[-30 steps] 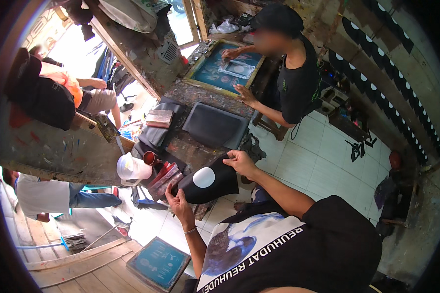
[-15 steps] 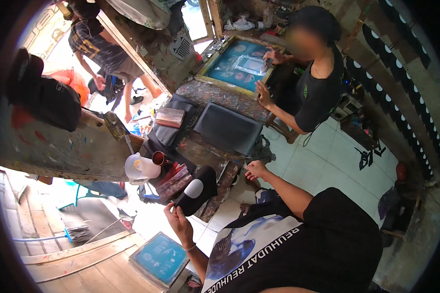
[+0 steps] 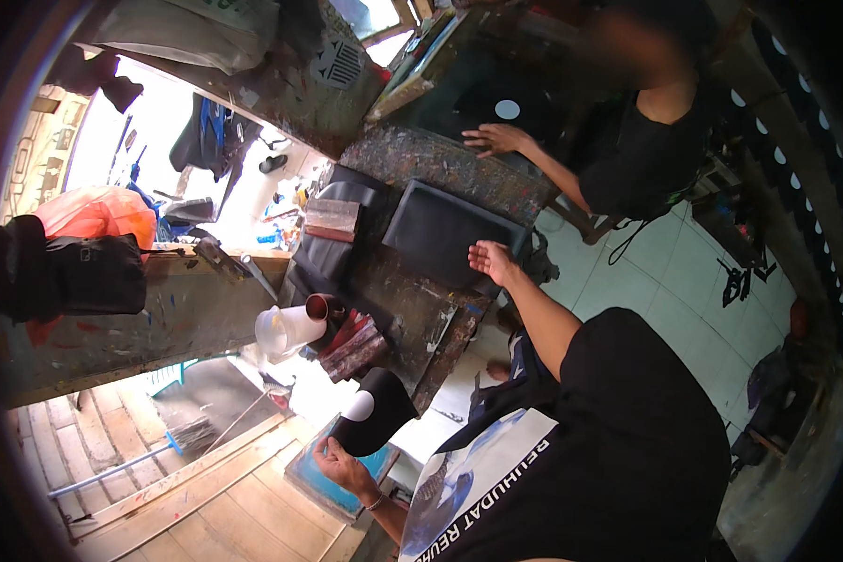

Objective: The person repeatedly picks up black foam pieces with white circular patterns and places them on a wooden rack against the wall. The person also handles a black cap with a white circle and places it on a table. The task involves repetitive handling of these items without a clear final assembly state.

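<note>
My left hand (image 3: 342, 466) pinches the edge of a black fabric piece (image 3: 384, 421) with a white printed circle, holding it over the lower left. My right hand (image 3: 492, 262) reaches over the near right part of a black flat pad (image 3: 445, 225) on the bench, fingers stretched out and nothing visible in them. Whether it touches the pad I cannot tell. At the far bench a co-worker's hand (image 3: 496, 140) rests beside another black piece with a white circle (image 3: 507, 110). A screen-printing frame (image 3: 412, 80) stands tilted up next to it.
Left of the pad lies a reddish block (image 3: 332, 220) on black material. A white plastic pitcher (image 3: 286, 330), a brown cup (image 3: 324, 311) and red-stained blocks (image 3: 354, 348) stand along the bench's left side. A blue screen frame (image 3: 318, 482) lies below my left hand.
My left hand has moved lower with the black fabric piece. My right hand has gone up toward the pad. The co-worker's screen has been raised, and the person at the doorway has left view.
</note>
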Available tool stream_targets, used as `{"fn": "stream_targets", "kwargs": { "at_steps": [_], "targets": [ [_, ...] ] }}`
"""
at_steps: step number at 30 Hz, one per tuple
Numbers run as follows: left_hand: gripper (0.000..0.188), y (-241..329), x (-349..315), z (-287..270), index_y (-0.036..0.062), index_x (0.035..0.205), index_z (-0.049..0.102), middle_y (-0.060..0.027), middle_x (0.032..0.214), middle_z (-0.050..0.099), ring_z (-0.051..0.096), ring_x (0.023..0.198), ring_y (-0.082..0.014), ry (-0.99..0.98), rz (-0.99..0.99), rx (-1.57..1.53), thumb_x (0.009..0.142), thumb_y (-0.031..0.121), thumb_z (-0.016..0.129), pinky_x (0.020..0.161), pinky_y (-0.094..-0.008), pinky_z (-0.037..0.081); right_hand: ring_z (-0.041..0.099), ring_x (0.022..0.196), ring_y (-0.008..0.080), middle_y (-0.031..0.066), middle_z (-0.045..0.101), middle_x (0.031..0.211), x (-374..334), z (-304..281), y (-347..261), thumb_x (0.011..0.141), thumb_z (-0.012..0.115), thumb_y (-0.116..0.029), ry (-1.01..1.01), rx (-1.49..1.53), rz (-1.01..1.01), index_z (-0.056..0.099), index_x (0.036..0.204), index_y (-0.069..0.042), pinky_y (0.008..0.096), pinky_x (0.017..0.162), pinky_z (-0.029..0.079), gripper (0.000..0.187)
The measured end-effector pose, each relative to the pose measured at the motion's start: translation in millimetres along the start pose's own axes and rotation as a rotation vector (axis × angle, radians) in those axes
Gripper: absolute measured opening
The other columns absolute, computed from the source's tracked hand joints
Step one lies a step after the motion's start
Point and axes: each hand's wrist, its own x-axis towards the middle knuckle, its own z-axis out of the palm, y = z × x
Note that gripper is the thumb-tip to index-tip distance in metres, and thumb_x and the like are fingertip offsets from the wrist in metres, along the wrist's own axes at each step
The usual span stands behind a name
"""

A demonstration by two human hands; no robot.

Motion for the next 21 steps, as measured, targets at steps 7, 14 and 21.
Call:
{"fn": "stream_targets", "kwargs": {
  "at_steps": [7,14,21],
  "targets": [
    [0.016,-8,-21,-8,-0.0034,0.104,0.041,-0.0161,0.088,0.06,0.06,0.077,-0.0181,0.058,-0.074,0.076,0.094,0.01,0.044,0.071,-0.0265,0.048,0.051,0.108,0.0327,0.0162,0.05,0.119,17,1,8,0.093,0.041,-0.025,-0.056,0.479,-0.003,0.04,0.125,-0.009,0.0502,0.095,0.041,0.036],
    [0.013,-10,-43,-11,-0.002,0.101,0.041,-0.0157,0.088,0.061,0.06,0.078,-0.0182,0.064,-0.139,-0.025,0.094,0.009,0.043,0.07,-0.0261,0.048,0.051,0.106,0.0292,0.0138,0.054,0.11,23,18,63,0.078,0.064,-0.025,-0.104,0.183,-0.021,0.052,0.111,-0.01,0.0506,0.096,0.036,0.038],
    [0.014,-22,-77,-43,-0.001,0.101,0.043,-0.0105,0.085,0.059,0.057,0.074,-0.0144,0.163,-0.115,0.132,0.093,0.01,0.045,0.067,-0.0235,0.046,0.06,0.073,0.0225,0.0146,0.063,0.085,51,86,112,0.058,0.076,-0.018,0.646,-0.523,-0.348,0.054,0.082,0.006,0.0331,0.065,0.048,0.04]
  ]
}}
